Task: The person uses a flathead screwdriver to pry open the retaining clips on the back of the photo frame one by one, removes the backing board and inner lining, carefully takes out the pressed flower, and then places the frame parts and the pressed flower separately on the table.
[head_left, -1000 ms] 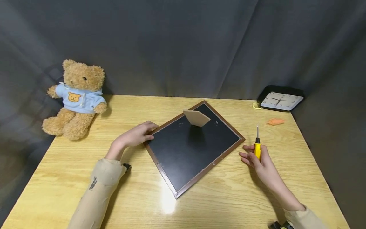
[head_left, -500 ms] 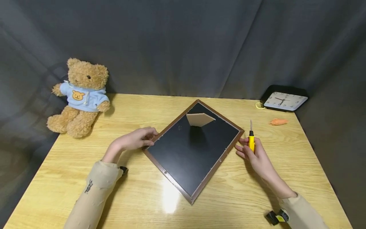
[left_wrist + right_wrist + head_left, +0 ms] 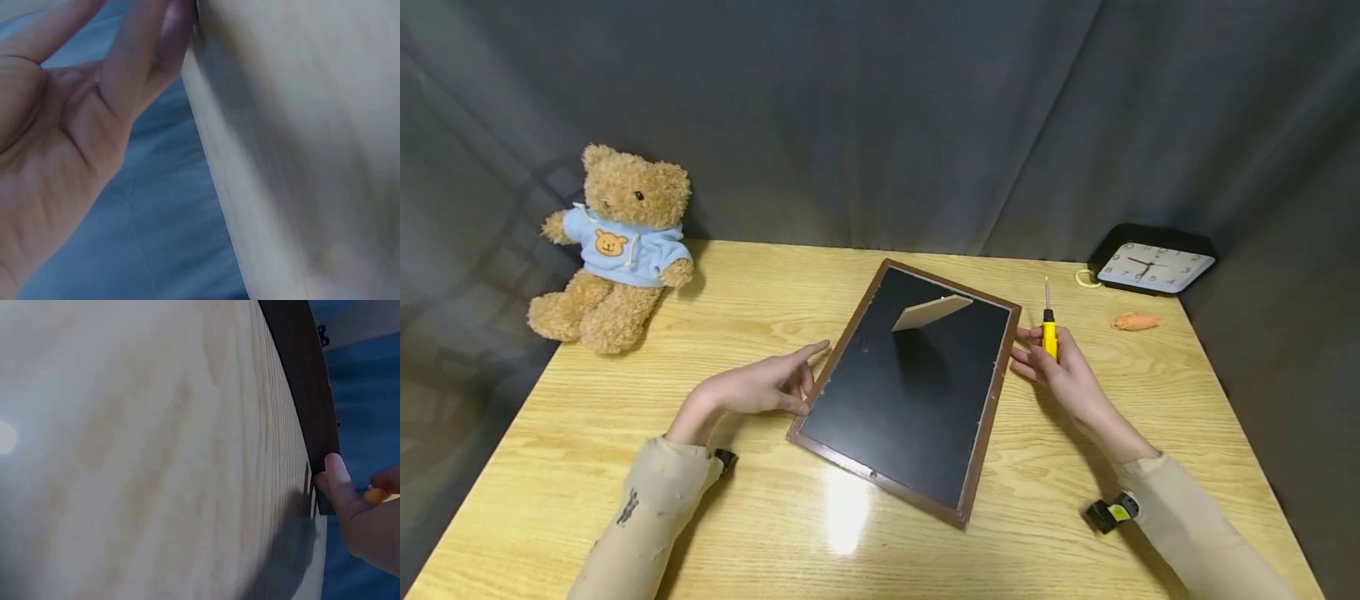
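the picture frame (image 3: 910,400) lies between left hand (image 3: 763,383) and right hand (image 3: 1066,377).

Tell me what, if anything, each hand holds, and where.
The right hand holds the screwdriver by its yellow handle; the left hand touches the frame at its edge; whether it grips cannot be told.

In the head view, the right hand (image 3: 1067,372) partly hides the screwdriver (image 3: 1049,335) at three o'clock, its tip's shape too small to tell. The bottom edge cuts off the left sleeve (image 3: 651,508) at eight and right sleeve (image 3: 1191,521) at four
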